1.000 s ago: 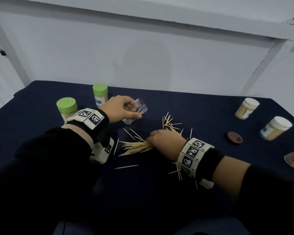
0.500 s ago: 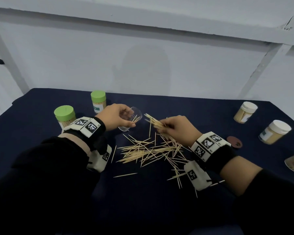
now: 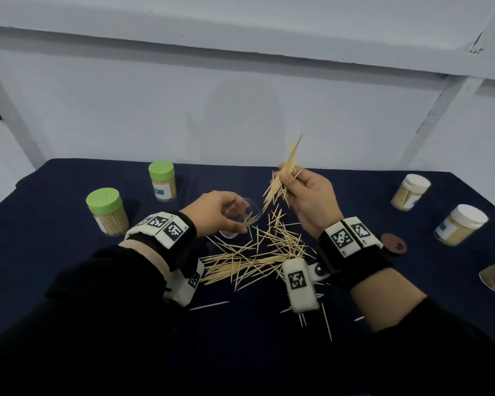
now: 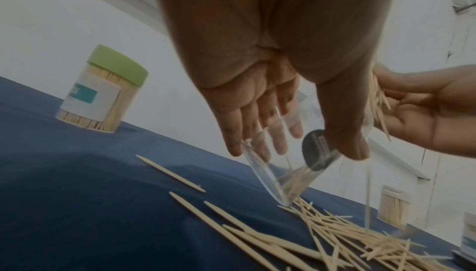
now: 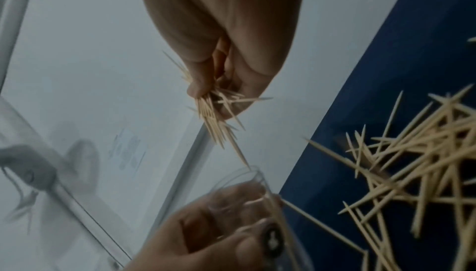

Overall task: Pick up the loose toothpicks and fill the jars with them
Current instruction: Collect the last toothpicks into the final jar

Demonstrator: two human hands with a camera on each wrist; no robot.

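**Bundle raised, jar tilted to receive**

A dark blue tabletop point(image 3: 69, 281) against a pale wall carries the scattered toothpicks point(image 3: 257, 252), mostly between the wrists. The left hand point(image 3: 215, 212) curls round a clear jar point(image 3: 242, 217) — tipped, mouth toward the right, a few sticks inside. The right hand point(image 3: 306, 201) pinches a splayed bundle point(image 3: 283, 178) just above that mouth. Loading seems under way; next the bundle likely needs aligning so its tips enter the rim — stray sticks could miss
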